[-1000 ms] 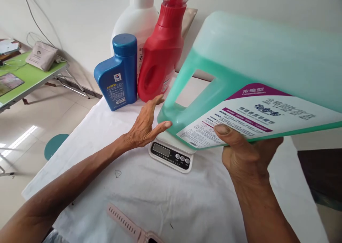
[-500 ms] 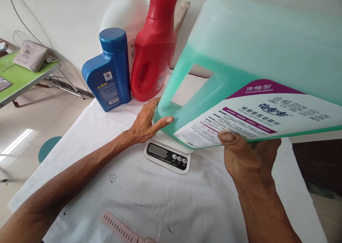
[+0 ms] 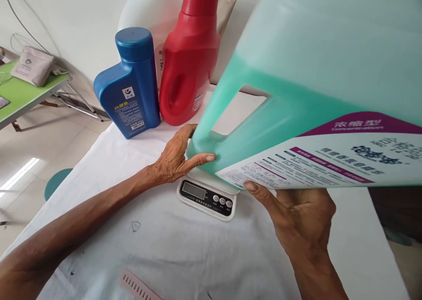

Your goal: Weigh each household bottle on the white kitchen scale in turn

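Observation:
A big translucent green jug [image 3: 296,71] with a white and purple label fills the upper right, tilted with its lower corner over a small white kitchen scale [image 3: 206,196]. My right hand [image 3: 296,221] supports the jug from below, thumb on the label's edge. My left hand [image 3: 174,157] presses against the jug's lower left corner, thumb and fingers spread on it. Whether the jug touches the scale's plate is hidden by the jug itself.
A blue bottle [image 3: 130,84], a red bottle [image 3: 189,58] and a white bottle [image 3: 145,10] stand at the back of the white-clothed table [image 3: 171,256]. A pink strap [image 3: 138,287] lies near the front edge. A green folding table [image 3: 23,95] stands at left.
The jug has come closer and fills more of the view. My right thumb has slid from the label face to its lower edge. My left hand stays on the jug's corner.

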Available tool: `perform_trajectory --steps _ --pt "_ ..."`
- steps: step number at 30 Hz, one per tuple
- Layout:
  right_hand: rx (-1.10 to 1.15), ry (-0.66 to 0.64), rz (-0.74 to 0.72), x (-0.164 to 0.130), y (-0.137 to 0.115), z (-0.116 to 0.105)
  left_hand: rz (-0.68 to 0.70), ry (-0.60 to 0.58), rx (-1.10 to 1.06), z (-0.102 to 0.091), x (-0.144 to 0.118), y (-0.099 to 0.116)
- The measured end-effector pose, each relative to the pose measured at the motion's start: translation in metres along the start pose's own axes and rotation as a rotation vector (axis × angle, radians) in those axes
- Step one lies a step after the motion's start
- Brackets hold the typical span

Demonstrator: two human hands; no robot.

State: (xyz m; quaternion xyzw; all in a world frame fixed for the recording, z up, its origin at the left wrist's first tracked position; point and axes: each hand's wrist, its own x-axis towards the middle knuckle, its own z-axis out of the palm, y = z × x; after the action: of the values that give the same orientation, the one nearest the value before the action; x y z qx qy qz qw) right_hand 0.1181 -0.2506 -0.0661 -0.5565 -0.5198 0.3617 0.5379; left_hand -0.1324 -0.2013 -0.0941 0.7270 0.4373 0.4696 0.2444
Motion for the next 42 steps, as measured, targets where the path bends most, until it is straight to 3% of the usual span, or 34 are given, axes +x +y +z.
perform_trajectory --steps 29,35,42 --pt "-0.123 -0.010 -0.084 0.002 -0.002 -0.001 0.026 0.092 0.033 -0.002 -0.015 -0.004" --pt "-0.127 -0.061 -0.094 0.003 -0.002 0.000 0.044 0.098 0.022 -0.002 -0.015 -0.005" --pt "-0.108 -0.027 -0.073 0.003 -0.001 0.000 -0.005 0.058 0.045 -0.005 -0.016 -0.002"
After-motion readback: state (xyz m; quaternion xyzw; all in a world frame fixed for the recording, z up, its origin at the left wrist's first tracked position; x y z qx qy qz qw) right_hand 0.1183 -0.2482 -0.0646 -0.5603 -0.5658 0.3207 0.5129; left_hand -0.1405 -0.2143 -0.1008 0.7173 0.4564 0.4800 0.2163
